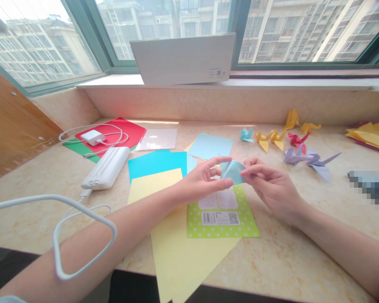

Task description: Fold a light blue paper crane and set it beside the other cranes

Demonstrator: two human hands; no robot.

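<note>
Lower left: a white cable point(50, 197) is looping across the left forearm in the view, running near the power bank point(106, 168). Can't tell if it's touching skin. If it is, a quick arm move could be snagging it.

Centre: the left hand point(205, 179) is keeping its index finger and thumb wide apart, so any grip there is looking light at best; can't tell whether the fingertips are pressing on anything. Main risk: the small blue folded paper point(234, 171) twisting or its crease drifting, caused by one side doing most of the holding. Paper is sitting mid-frame, raised above the green dotted packet point(222, 232) and the pale yellow sheet point(189, 261). Left index tip is lying by its top-left edge, left thumb tip by its lower-left edge.

Right of centre: the right hand point(273, 187) is pinching the paper's right edge, thumb and index closed narrow on it. Purple cranes point(317, 162) are standing near that hand; a careless wrist swing could be knocking them.
</note>
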